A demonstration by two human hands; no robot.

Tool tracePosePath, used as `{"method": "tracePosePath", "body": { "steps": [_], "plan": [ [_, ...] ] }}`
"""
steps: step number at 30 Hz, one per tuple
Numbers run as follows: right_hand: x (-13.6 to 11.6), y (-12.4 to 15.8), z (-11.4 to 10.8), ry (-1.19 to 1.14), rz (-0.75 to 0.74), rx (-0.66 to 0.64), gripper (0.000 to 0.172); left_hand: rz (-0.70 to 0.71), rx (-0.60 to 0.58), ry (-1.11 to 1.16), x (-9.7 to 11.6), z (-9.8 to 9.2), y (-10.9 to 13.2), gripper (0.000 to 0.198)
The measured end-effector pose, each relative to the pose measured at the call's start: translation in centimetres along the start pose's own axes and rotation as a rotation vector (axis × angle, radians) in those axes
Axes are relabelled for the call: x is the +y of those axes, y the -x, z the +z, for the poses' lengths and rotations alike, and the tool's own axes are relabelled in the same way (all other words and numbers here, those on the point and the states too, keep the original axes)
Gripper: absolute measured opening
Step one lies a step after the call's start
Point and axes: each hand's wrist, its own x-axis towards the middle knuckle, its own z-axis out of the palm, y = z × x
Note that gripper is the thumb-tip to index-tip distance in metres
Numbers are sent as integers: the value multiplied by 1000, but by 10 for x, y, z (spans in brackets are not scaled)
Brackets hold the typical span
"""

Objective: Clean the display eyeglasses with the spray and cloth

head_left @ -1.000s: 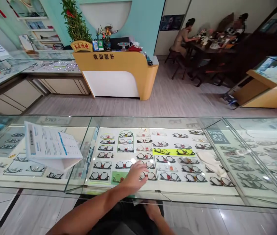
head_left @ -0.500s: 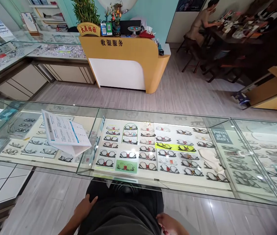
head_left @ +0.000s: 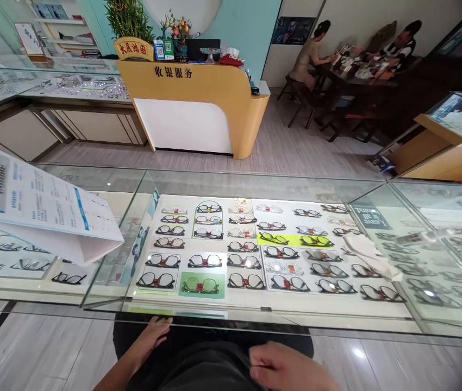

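My left hand (head_left: pixel 152 338) lies on my dark-clothed left thigh, close to the front edge of the glass display case (head_left: pixel 198 317). Its fingers are stretched out and hold nothing. My right hand (head_left: pixel 282 365) is raised over my right thigh with the fingers curled inward; whatever is in them, if anything, is hidden. Beyond the hands, under the glass, several rows of eyeglasses (head_left: pixel 245 281) lie on a white board. One pair sits on a green card (head_left: pixel 186 293), others on a yellow-green strip (head_left: pixel 294 244).
A folded printed card (head_left: pixel 57 198) stands on the glass at left. A pale cloth (head_left: pixel 372 252) lies at right. Across the floor stands a wooden cashier counter (head_left: pixel 190 87). Two people (head_left: pixel 308 57) sit at a dark table at the back right.
My right hand has risen and moved inward over my thigh. My left hand has shifted slightly forward, its fingers straighter. The view has come closer to the case and turned a little right.
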Motion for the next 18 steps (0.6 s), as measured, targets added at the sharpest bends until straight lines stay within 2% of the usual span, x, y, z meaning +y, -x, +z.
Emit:
{"method": "tracePosePath", "body": {
  "steps": [1, 2, 4, 6, 8, 10, 12, 14, 15, 18],
  "plan": [
    [-4, 6, -5, -42, -105, 14, 44, 12, -15, 85, -4, 10, -15, 88],
    [-4, 12, -10, -76, -177, 176, 46, 36, -26, 134, -7, 19, -28, 84],
    [6, 21, -19, -68, -239, 589, 44, 96, -40, 158, -13, 31, -46, 76],
    [21, 24, -22, 93, -248, 977, 35, 139, -37, 115, -16, 38, -55, 72],
    [35, 22, -19, 359, -227, 1216, 29, 166, -40, 16, -21, 41, -57, 74],
    [43, 16, -11, 598, -181, 1290, 47, 225, -43, -188, -26, 47, -57, 80],
    [47, 11, -2, 731, -136, 1280, 65, 316, -69, -523, -28, 57, -61, 91],
    [50, 8, 4, 803, -108, 1280, 77, 370, -161, -887, -22, 74, -72, 105],
    [51, 8, 4, 833, -100, 1279, 83, 367, -209, -1000, -17, 84, -80, 111],
    [55, 11, -6, 934, -74, 1238, 101, 394, -285, -1049, 6, 111, -107, 133]
  ]
}}
